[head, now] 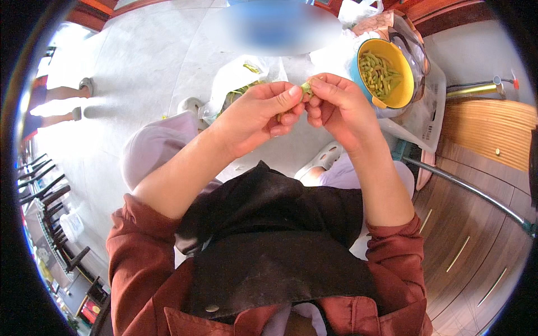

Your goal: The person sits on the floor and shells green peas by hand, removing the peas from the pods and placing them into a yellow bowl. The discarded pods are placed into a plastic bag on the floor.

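A small green bean pod (306, 87) is pinched between both hands, in front of my knees. My left hand (269, 107) grips one side of it between thumb and fingers. From the other side, my right hand (338, 101) holds it the same way. Part of the pod is hidden by the fingertips. Just beyond my left hand lies an open white plastic bag (227, 82) with green stalks or pods inside. To the right of my right hand stands a bucket (405, 69), yellow inside and blue outside, holding many green pods (378, 75).
A white plastic crate (437, 101) sits beside the bucket. Wooden drawers (466, 227) and a metal rod (470, 185) are at the right. Another person's legs (63, 92) show at the far left, near dark chairs (52, 197). Pale tiles (138, 63) cover the floor.
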Tool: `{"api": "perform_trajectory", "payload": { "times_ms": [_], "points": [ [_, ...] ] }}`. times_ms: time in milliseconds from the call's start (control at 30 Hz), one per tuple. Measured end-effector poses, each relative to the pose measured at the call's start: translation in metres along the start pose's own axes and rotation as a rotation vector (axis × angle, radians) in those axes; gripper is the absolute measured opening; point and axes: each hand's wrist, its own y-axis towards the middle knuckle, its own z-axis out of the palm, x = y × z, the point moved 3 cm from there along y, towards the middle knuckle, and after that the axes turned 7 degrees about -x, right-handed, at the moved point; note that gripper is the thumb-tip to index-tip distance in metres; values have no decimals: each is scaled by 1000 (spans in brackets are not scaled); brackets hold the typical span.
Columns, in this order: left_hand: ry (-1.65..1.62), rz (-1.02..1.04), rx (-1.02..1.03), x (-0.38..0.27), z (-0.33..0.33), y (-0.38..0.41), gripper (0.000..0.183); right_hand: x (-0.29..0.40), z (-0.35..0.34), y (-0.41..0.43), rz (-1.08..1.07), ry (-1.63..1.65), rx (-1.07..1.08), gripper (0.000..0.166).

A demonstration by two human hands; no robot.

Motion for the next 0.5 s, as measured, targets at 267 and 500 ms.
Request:
{"api": "perform_trajectory", "payload": {
  "times_ms": [267,500],
  "points": [
    [239,228,-282,2,-9,1,19,0,10,-2,-254,-321,-132,14],
    [385,306,-362,1,-4,0,17,-10,13,-1,-322,-375,-128,15]
  ]
}}
